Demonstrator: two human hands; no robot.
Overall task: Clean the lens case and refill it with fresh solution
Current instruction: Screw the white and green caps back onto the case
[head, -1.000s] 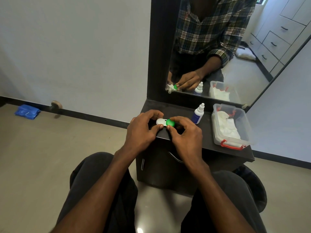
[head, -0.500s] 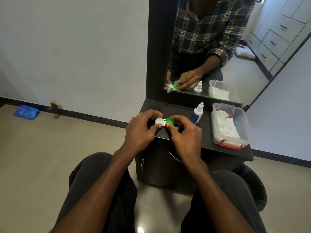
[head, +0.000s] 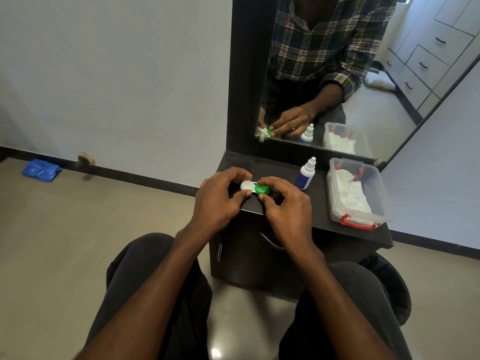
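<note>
The lens case [head: 253,187] lies near the front left edge of the dark dresser top [head: 322,203], with a white cap on its left well and a green cap on its right. My left hand [head: 218,198] pinches the white-capped side between thumb and fingers. My right hand [head: 283,203] grips the green cap with thumb and forefinger. A small solution bottle [head: 305,175], white with a blue label and a white nozzle cap, stands upright just right of my right hand.
A clear plastic box [head: 355,193] with red latches holds white tissues at the right of the dresser top. A mirror [head: 337,74] stands behind. My knees sit close under the dresser's front edge. A blue cloth [head: 40,170] lies on the floor far left.
Both hands stay on the case. My right fingers have shifted slightly around the green cap; the case has barely moved.
</note>
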